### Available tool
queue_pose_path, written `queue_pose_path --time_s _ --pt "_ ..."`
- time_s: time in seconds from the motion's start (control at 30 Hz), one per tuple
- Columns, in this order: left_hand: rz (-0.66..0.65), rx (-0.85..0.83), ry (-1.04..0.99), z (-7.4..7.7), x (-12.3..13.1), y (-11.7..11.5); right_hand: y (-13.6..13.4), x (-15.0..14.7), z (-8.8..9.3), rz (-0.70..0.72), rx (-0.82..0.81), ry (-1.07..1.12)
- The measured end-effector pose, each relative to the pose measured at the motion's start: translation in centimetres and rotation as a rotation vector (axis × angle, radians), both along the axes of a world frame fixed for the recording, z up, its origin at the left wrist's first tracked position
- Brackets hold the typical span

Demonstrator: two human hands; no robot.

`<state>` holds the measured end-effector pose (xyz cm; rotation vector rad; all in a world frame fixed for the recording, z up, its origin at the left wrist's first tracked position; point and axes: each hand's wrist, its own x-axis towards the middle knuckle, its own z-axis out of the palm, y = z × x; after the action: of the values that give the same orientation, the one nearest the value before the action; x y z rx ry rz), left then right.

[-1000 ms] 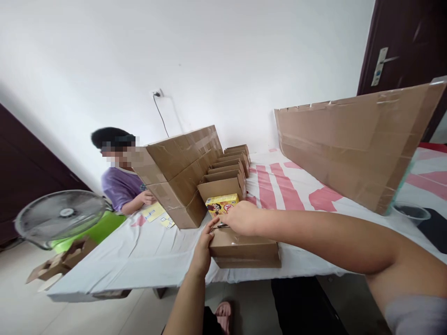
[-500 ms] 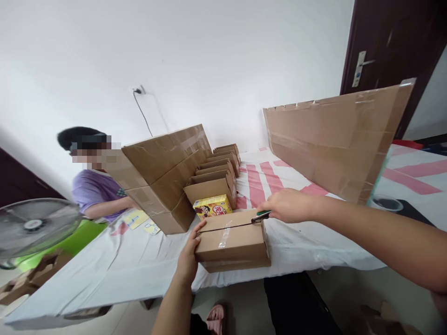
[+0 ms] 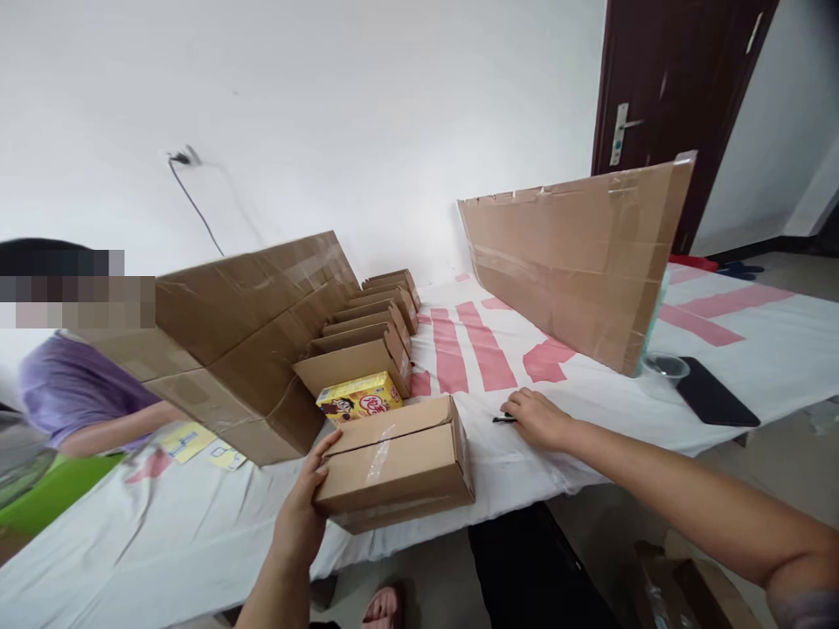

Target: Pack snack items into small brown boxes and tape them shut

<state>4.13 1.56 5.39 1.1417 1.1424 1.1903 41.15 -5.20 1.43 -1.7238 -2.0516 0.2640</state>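
Note:
A taped cardboard box (image 3: 399,463) lies at the table's near edge, with a dark slit along its top and clear tape across that slit. My left hand (image 3: 305,502) grips its left end, fingers over the top edge. To the right of the box, low over the cloth, my right hand (image 3: 541,421) is closed around a box cutter (image 3: 503,418). Only the cutter's dark front end shows; the rest is under my fingers. A yellow snack box (image 3: 360,397) stands just behind the cardboard box.
Several open cardboard boxes (image 3: 354,358) run in a row toward the wall. Tall cardboard partitions stand left (image 3: 255,306) and right (image 3: 577,262). A clear cup (image 3: 665,367) and a black phone-like slab (image 3: 714,393) lie at right. A person in a purple shirt (image 3: 85,393) sits at left.
My right hand has moved off the box top with the cutter, down to the cloth on the right. My left hand stays on the box. The view has turned right.

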Motion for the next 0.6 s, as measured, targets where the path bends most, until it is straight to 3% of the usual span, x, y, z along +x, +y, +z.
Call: queue_pose_path --time_s 0.27,0.6 --pt "0.026 0.001 -0.025 0.1 0.3 -0.1 1.0 -5.5 -0.1 0.194 0.008 0.388" --pt "-0.008 -0.016 -0.041 0.1 0.1 -0.1 0.6 -6.1 -0.6 0.176 0.038 0.520"
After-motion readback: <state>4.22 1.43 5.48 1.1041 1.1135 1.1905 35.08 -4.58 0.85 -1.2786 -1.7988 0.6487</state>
